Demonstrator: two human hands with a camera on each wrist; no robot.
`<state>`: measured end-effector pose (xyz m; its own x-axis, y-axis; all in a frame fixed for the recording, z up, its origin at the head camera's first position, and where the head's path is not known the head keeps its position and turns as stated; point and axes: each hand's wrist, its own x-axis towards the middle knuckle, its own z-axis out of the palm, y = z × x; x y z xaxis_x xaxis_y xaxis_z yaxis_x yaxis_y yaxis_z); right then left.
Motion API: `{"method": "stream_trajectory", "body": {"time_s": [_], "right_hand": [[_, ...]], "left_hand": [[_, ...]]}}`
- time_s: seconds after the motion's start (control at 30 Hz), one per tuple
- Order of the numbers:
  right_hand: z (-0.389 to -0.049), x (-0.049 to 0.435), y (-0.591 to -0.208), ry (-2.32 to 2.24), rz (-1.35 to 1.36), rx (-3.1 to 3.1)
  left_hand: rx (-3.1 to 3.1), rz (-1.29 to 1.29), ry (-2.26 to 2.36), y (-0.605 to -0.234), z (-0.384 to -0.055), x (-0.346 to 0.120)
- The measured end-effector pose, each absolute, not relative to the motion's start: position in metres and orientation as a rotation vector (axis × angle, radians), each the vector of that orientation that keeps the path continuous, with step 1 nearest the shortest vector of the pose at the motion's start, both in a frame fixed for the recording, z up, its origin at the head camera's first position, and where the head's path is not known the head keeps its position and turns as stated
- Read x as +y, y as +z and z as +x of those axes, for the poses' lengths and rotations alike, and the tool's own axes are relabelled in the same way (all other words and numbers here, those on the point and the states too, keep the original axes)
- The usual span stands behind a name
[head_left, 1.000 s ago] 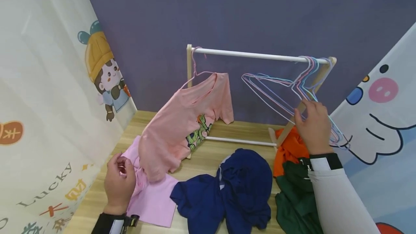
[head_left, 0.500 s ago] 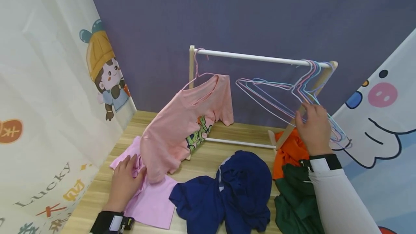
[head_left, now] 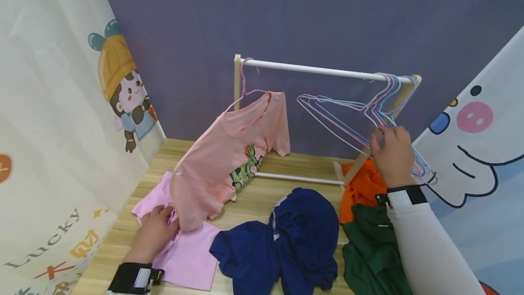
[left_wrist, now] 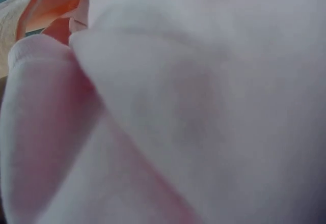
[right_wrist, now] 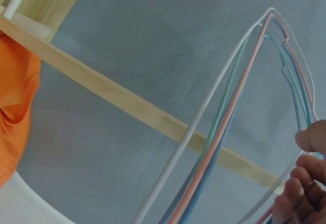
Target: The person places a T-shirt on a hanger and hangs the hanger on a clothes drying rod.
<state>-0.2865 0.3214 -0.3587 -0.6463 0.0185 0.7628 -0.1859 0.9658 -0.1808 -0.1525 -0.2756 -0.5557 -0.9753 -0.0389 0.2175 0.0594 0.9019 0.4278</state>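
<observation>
One word is reading plainly — "Lucky" (head_left: 53, 239), climbing in dark letters up the white curtain (head_left: 49, 117) on the left. Below it a yellow character (head_left: 84, 243) and a red one (head_left: 54, 269) are slanting along the cloth; I'm not making out either. An orange disc (head_left: 5, 168), also on the curtain, is showing just part of a sign. The shirt (head_left: 209, 149) is bearing a green print (head_left: 247, 167) — no letters are coming clear to me.

Soft, even light fills the head view; the left wrist view's pink cloth (left_wrist: 153, 112) is blurred.
</observation>
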Motion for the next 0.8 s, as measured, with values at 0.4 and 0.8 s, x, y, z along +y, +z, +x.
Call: {"method": "stream_trajectory", "body": {"time_s": [0.4,0.8], "right_hand": [[-0.287,0.321,-0.346,0.314,0.100,-2.329],[-0.276,0.317,-0.323,0.383,0.152,-2.528]], "left_hand": [[-2.910,-0.039,-0.631,-0.551,-0.157,-0.276],[-3.125,-0.082,-0.604,-0.525,-0.153,-0.275]]}}
